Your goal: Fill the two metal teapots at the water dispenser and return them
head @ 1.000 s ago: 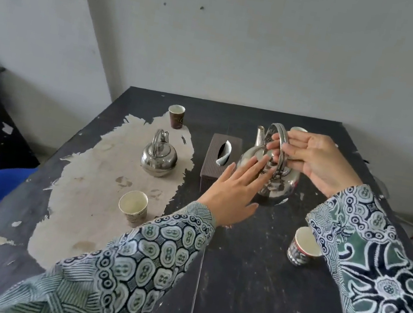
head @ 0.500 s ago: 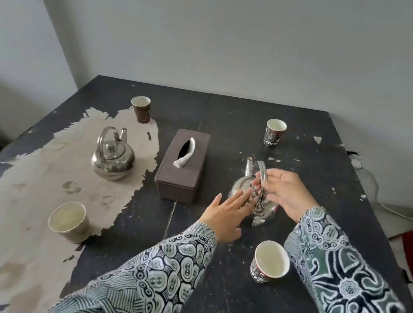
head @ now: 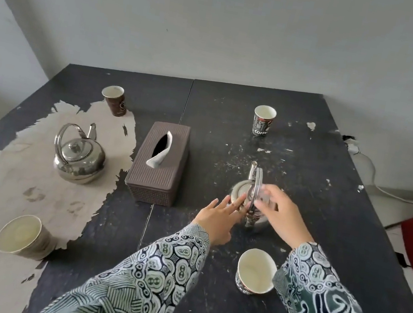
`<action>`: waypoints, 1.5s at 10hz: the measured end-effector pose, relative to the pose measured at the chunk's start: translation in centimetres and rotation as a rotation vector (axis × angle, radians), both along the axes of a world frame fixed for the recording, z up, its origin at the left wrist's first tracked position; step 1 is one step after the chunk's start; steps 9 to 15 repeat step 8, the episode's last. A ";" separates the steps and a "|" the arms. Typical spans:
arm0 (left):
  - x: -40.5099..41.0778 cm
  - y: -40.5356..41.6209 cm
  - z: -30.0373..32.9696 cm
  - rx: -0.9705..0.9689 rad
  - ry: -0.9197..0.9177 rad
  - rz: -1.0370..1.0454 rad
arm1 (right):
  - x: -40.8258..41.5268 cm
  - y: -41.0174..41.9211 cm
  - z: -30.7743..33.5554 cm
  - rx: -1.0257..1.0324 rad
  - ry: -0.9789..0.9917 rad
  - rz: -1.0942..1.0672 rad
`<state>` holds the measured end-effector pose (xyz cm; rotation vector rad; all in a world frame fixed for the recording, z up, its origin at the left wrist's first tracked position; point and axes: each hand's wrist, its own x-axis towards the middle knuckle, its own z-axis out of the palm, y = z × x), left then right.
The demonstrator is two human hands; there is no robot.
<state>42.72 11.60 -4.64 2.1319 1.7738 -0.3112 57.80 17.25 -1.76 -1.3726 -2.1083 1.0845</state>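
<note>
right hand (head: 276, 213) gripping teapot (head: 245, 190) handle, flat-fingered left hand (head: 218, 217) touching its side

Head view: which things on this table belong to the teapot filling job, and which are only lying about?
For the job:
- right teapot, touched by left hand and right hand
- left teapot

Lying about:
- tissue box
- four paper cups
</note>
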 end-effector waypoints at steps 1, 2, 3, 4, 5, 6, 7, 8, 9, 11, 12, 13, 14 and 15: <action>0.2 1.1 -0.3 0.004 -0.015 0.004 | 1.8 0.2 -1.9 0.007 -0.154 0.067; 0.5 2.7 -0.2 0.008 -0.018 0.002 | 2.7 1.1 -3.0 -0.021 -0.240 0.058; 0.5 3.9 -0.2 0.000 -0.019 0.002 | 2.6 2.0 -3.3 -0.006 -0.305 0.036; 0.8 5.0 -0.4 0.010 -0.024 0.018 | 2.5 3.2 -3.2 0.021 -0.328 0.037; 0.9 6.1 -0.4 0.015 -0.008 0.026 | 2.5 4.6 -3.1 0.014 -0.355 0.044; 0.7 6.8 -0.3 0.007 0.018 0.025 | 2.7 5.4 -3.0 -0.007 -0.387 0.047; 0.8 6.5 0.5 0.011 -0.034 0.038 | 2.6 5.1 -2.5 0.001 -0.468 0.070; 0.6 5.4 1.4 0.034 -0.054 0.067 | 2.7 4.7 -1.4 0.027 -0.581 0.134; 0.6 5.4 1.4 0.034 -0.054 0.067 | 2.7 4.7 -1.4 0.027 -0.581 0.134; 0.6 5.4 1.4 0.034 -0.054 0.067 | 2.7 4.7 -1.4 0.027 -0.581 0.134; 0.6 5.4 1.4 0.034 -0.054 0.067 | 2.7 4.7 -1.4 0.027 -0.581 0.134; 0.6 5.4 1.4 0.034 -0.054 0.067 | 2.7 4.7 -1.4 0.027 -0.581 0.134; 0.6 5.4 1.4 0.034 -0.054 0.067 | 2.7 4.7 -1.4 0.027 -0.581 0.134; 0.6 5.4 1.4 0.034 -0.054 0.067 | 2.7 4.7 -1.4 0.027 -0.581 0.134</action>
